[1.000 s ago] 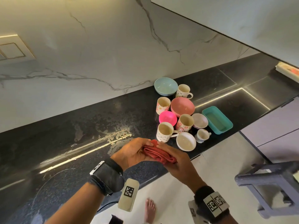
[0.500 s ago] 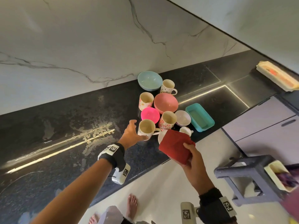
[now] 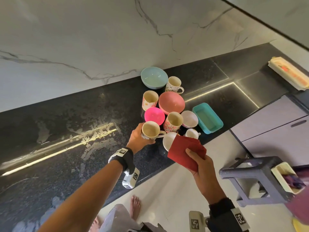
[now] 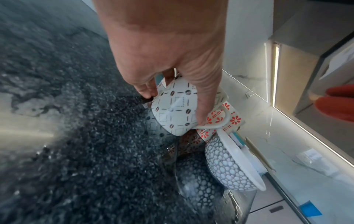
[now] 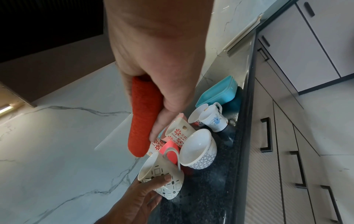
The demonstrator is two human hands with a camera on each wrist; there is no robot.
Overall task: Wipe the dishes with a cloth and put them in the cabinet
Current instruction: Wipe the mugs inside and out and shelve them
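Note:
My left hand (image 3: 139, 137) grips a white mug with a coffee-bean pattern (image 3: 150, 130) at the near edge of a cluster of dishes on the black counter (image 3: 66, 131). In the left wrist view the fingers (image 4: 203, 112) curl round the mug (image 4: 172, 109), which is tilted with its base off the counter. My right hand (image 3: 199, 163) holds a folded red cloth (image 3: 184, 153) over the counter's front edge, just right of the mug; it is also seen as the cloth (image 5: 143, 118) in the right wrist view. A white dotted bowl (image 5: 197, 148) sits beside the mug (image 5: 161, 177).
Other dishes crowd behind: a blue bowl (image 3: 154, 79), a salmon bowl (image 3: 171, 102), a bright pink bowl (image 3: 154, 116), flowered mugs (image 3: 173, 122), a small cup (image 3: 191, 133), a teal tub (image 3: 207, 117). Wet patches lie on the counter's left. A grey stool (image 3: 257, 180) stands on the floor at right.
My hands have parted from the cloth. The left reached forward and took hold of the bean-patterned mug; the right keeps the cloth, now held near the white bowl.

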